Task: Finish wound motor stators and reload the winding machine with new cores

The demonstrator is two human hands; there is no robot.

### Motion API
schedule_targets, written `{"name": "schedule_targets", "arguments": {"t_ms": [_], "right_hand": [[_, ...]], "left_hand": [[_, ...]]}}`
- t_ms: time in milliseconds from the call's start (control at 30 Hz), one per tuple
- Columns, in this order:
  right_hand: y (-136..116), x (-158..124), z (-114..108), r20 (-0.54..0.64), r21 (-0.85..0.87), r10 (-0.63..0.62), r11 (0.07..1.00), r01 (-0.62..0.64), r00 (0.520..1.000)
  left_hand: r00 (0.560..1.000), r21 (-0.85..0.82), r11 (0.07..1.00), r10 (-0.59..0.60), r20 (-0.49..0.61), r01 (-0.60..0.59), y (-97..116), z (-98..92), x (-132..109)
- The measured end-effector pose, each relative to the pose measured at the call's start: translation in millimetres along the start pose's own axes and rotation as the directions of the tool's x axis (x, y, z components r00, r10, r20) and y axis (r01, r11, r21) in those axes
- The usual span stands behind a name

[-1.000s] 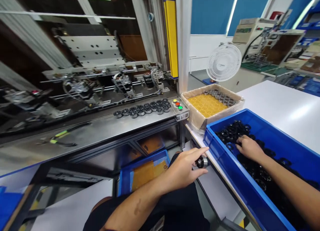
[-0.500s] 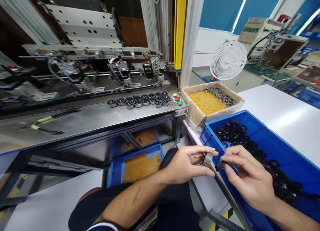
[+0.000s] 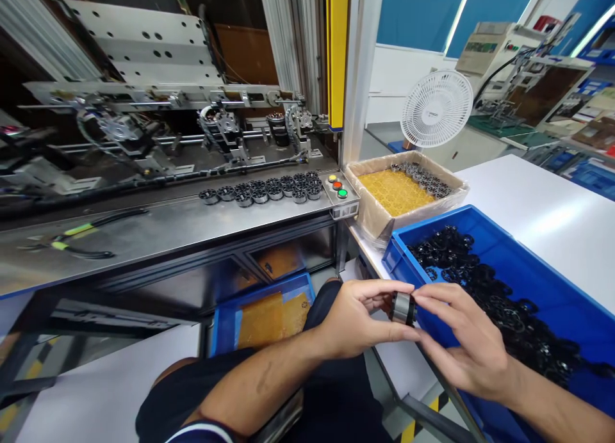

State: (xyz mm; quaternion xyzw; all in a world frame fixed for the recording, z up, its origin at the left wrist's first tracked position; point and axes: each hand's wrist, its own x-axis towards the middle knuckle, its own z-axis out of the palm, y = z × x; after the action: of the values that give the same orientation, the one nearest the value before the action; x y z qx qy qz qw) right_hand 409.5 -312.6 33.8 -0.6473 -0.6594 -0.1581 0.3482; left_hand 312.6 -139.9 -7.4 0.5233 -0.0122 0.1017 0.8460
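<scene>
My left hand (image 3: 353, 318) holds a grey metal stator core (image 3: 401, 307) upright between thumb and fingers, over the near edge of the white table. A black plastic end piece (image 3: 412, 309) sits against the core's right side. Fingertips and thumb of my right hand (image 3: 468, 344) close on that end piece from the right, above and below it. My fingers partly hide both parts. Just beyond my right hand stands a blue bin (image 3: 533, 251) holding a heap of loose black plastic pieces (image 3: 500, 305).
Behind the bin is a lined carton (image 3: 377, 219) with stator cores and a yellow layer. Several finished-looking cores (image 3: 259, 191) line the metal bench beside a button box (image 3: 344, 209). Pliers (image 3: 81, 238) lie left. A white fan (image 3: 436, 109) and low blue tray (image 3: 223, 328) are also visible.
My right hand has moved left and brought the black end piece from beside the stator core up against its right side. My left hand keeps holding the core in nearly the same place.
</scene>
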Motion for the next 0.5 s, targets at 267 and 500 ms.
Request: {"name": "schedule_targets", "arguments": {"t_ms": [267, 500], "right_hand": [[0.1, -1.4, 0.3, -0.058, -0.104, -0.109, 0.989, 0.102, 0.992], [-0.8, 0.4, -3.7, -0.082, -0.091, -0.028, 0.996, 0.020, 0.996]], "left_hand": [[0.998, -0.056, 0.997, -0.056, 0.036, 0.058, 3.2, 0.3, -1.4], [0.998, -0.079, 0.996, -0.045, 0.043, 0.049, 6.4, 2.8, -2.4]]}}
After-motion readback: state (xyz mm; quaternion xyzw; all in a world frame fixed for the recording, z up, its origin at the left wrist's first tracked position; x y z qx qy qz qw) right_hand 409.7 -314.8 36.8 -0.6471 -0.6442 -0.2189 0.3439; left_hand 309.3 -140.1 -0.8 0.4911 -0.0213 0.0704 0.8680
